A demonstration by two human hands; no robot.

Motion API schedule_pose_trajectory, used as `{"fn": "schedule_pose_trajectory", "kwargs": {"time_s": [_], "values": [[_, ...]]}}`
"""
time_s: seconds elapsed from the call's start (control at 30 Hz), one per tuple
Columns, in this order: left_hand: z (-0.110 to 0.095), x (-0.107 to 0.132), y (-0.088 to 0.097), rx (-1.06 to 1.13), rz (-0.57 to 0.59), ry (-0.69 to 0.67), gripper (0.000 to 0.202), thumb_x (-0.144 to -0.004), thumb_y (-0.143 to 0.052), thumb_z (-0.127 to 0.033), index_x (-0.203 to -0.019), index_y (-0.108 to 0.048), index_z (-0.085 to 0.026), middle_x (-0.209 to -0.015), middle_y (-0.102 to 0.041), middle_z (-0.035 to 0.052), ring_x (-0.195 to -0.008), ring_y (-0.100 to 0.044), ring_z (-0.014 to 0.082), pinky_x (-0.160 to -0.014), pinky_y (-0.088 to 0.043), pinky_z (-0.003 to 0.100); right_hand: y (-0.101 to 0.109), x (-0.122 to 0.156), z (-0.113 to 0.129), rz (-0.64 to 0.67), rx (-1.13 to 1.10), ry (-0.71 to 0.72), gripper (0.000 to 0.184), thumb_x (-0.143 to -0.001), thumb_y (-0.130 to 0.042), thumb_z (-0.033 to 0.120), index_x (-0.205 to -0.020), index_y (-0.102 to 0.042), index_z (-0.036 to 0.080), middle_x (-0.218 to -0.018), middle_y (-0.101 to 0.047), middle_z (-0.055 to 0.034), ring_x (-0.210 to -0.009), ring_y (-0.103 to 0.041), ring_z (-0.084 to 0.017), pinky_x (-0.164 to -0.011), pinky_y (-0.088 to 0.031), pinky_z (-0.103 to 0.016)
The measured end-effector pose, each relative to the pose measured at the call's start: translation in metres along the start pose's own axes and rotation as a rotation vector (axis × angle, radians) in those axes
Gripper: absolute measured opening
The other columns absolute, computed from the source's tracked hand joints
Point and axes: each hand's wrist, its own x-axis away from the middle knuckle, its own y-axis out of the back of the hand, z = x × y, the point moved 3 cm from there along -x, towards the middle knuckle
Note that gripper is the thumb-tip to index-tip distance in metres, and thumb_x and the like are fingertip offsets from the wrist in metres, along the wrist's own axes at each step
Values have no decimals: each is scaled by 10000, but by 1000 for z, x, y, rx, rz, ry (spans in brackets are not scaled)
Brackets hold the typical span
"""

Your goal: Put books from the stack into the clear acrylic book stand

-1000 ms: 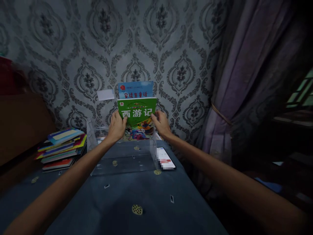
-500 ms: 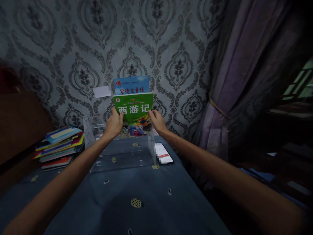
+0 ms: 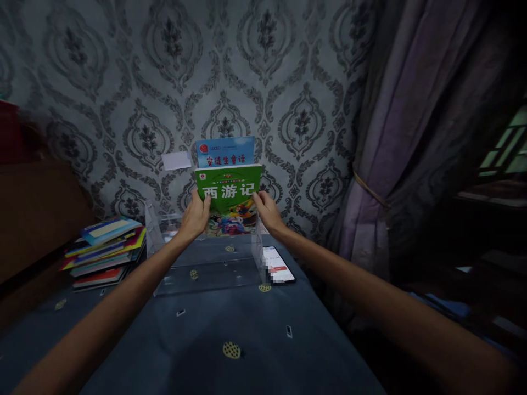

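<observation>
We grip the green book (image 3: 228, 192) upright by both side edges, left hand (image 3: 196, 215) and right hand (image 3: 267, 211) closed on it, inside the clear holder (image 3: 206, 263) on the desk (image 3: 230, 329), blue book (image 3: 224, 152) just behind.

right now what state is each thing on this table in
green book, upright, gripped at both side edges
left hand, shut on the green book's left edge
right hand, shut on its right edge
blue book, upright behind the green book
clear acrylic rack, sitting flat on the tablecloth
phone, lying flat, screen lit
book stack, lying flat, unevenly piled
curtain, tied back
</observation>
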Motion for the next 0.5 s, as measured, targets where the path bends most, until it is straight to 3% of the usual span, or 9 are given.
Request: {"fn": "schedule_pose_trajectory", "kwargs": {"time_s": [0.23, 0.5], "values": [[6, -7, 9, -34, -15, 49, 495, -1018, -333, -438, -1356, -427, -89, -1227, -651, 225, -1181, -630, 354, -1010, -474, 501, -1, 0, 5, -37, -49, -32, 487, -851, -438, 723, -832, -512, 242, -844, -611, -33, -839, -564, -232, -804, -442, -368], [14, -17, 19, 74, -69, 94, 494, -1027, -305, -528, -1282, -487, -145, -1136, -679, 168, -1121, -642, 311, -1012, -462, 476, 4, -1, 17, -61, -83, -55, 544, -843, -415, 782, -816, -538, 253, -817, -615, -19, -845, -567, -232, -790, -440, -349]]}}
